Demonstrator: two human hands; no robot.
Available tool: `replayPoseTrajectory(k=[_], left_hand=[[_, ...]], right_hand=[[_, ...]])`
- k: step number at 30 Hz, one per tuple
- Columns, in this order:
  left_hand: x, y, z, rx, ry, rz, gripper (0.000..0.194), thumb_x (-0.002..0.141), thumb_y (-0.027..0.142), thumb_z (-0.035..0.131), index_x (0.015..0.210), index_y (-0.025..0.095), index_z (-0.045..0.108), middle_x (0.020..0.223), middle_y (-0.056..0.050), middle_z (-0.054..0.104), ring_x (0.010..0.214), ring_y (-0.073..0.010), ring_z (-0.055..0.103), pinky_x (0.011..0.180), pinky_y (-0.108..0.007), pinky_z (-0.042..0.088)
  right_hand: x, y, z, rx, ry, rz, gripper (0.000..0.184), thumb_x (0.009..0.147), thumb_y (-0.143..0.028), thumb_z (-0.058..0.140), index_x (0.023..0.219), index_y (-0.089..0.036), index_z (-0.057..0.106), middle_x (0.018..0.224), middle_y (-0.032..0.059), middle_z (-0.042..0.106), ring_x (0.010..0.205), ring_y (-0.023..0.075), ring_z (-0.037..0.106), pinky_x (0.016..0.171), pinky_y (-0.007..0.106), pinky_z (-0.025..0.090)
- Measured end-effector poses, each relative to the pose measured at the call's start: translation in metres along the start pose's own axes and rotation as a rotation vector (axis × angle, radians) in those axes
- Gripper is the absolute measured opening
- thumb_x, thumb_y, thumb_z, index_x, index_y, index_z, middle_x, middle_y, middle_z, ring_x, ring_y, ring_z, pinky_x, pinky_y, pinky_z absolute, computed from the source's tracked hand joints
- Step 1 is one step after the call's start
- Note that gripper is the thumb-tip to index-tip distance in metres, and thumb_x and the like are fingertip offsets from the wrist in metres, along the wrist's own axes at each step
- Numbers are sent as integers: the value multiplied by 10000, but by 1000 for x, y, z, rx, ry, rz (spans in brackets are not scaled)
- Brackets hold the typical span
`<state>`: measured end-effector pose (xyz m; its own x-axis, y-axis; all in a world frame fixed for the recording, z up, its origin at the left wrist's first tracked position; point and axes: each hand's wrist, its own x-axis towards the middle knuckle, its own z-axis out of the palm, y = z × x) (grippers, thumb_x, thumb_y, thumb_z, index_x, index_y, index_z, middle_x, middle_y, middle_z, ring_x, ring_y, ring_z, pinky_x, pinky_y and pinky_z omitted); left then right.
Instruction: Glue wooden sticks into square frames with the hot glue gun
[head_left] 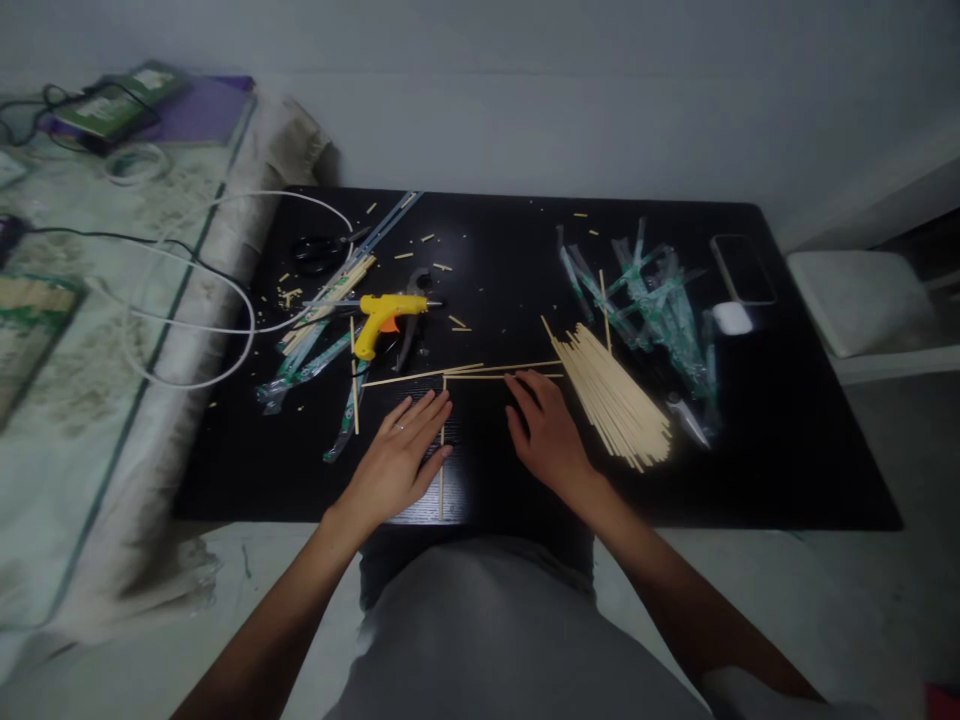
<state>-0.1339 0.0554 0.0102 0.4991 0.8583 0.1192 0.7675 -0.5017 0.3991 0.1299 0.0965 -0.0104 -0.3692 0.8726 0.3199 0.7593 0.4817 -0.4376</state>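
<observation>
My left hand (409,445) lies flat on the black table, fingers stretched out beside an upright-lying wooden stick (442,492) that runs toward the front edge. At its far end this stick meets a crosswise stick (480,377), forming a corner. My right hand (545,430) rests with spread fingers, the fingertips touching the crosswise stick. Another stick (397,380) slants to the left above my left hand. Right of my right hand lies a fanned bundle of wooden sticks (611,400). A yellow glue gun (382,315) lies on its side beyond my left hand.
Black scissors (319,250), pliers (411,330) and more sticks (330,300) lie at the left. Crumpled plastic wrappers (660,310), a phone (742,268) and a white case (732,318) are at the right. A white cable (244,345) loops over the left edge toward a glass-topped table (172,220).
</observation>
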Motion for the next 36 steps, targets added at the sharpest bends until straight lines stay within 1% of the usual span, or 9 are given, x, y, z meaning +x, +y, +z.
replayPoseTrajectory(k=[4, 9, 12, 14, 19, 22, 27, 31, 36], left_hand=[[-1, 0, 0, -19, 20, 0, 580, 1092, 325, 492, 1644, 195, 373, 1682, -113, 441, 1591, -283, 375, 1309, -576, 332], [-4, -1, -1, -88, 36, -14, 581, 1095, 312, 481, 1655, 215, 357, 1682, -110, 444, 1590, -277, 380, 1308, -578, 341], [-8, -2, -2, -135, 46, -24, 582, 1093, 321, 478, 1657, 244, 356, 1678, -101, 455, 1578, -287, 403, 1284, -589, 381], [-12, -3, -3, -128, 41, -30, 599, 1085, 338, 498, 1660, 254, 354, 1681, -99, 451, 1575, -300, 406, 1277, -597, 389], [-18, -3, -6, -50, -30, -9, 659, 1074, 378, 525, 1678, 229, 308, 1703, -106, 411, 1600, -313, 357, 1300, -599, 344], [-17, -1, -7, -14, -54, 24, 654, 1075, 371, 523, 1674, 209, 317, 1690, -100, 434, 1604, -310, 347, 1311, -592, 317], [-13, 1, -9, 12, -75, 46, 652, 1064, 350, 540, 1666, 202, 339, 1684, -78, 447, 1609, -317, 332, 1322, -587, 289], [-14, 1, -10, 11, -131, 51, 692, 1052, 357, 555, 1681, 217, 304, 1697, -74, 422, 1610, -345, 322, 1315, -618, 278], [-14, 1, -11, 29, -180, 60, 767, 1032, 354, 581, 1699, 191, 239, 1700, -97, 416, 1623, -367, 284, 1305, -639, 279]], right_hand=[[-1, 2, 0, 7, 10, -8, 467, 1073, -228, 476, 1524, -129, 545, 1437, 212, 597, 1400, 334, 535, 1185, 570, 490], [4, 1, -4, 42, 69, 9, 524, 1057, -246, 523, 1577, -195, 493, 1503, 189, 572, 1448, 349, 502, 1186, 612, 464], [16, -8, -3, 84, 100, -10, 421, 1053, -238, 531, 1466, -242, 616, 1414, 146, 649, 1363, 328, 574, 1163, 594, 478], [27, -18, 2, 131, 54, -44, 339, 1057, -214, 516, 1338, -238, 704, 1281, 131, 703, 1235, 296, 638, 1116, 543, 517], [49, -34, 23, 162, -27, -130, 294, 1064, -161, 493, 1207, -163, 750, 1159, 142, 712, 1128, 265, 642, 1057, 451, 542], [56, -32, 31, 160, -43, -135, 305, 1067, -149, 473, 1199, -136, 748, 1140, 155, 702, 1085, 272, 627, 1027, 453, 540], [59, -25, 35, 179, -58, -136, 299, 1063, -125, 470, 1148, -150, 755, 1090, 139, 701, 1035, 269, 622, 972, 451, 552], [56, -23, 35, 225, -23, -109, 311, 1069, -122, 469, 1166, -183, 758, 1087, 121, 703, 1021, 261, 624, 953, 446, 563], [50, -20, 34, 270, -49, -92, 316, 1076, -144, 480, 1193, -207, 767, 1097, 113, 704, 1034, 264, 624, 948, 455, 565]])
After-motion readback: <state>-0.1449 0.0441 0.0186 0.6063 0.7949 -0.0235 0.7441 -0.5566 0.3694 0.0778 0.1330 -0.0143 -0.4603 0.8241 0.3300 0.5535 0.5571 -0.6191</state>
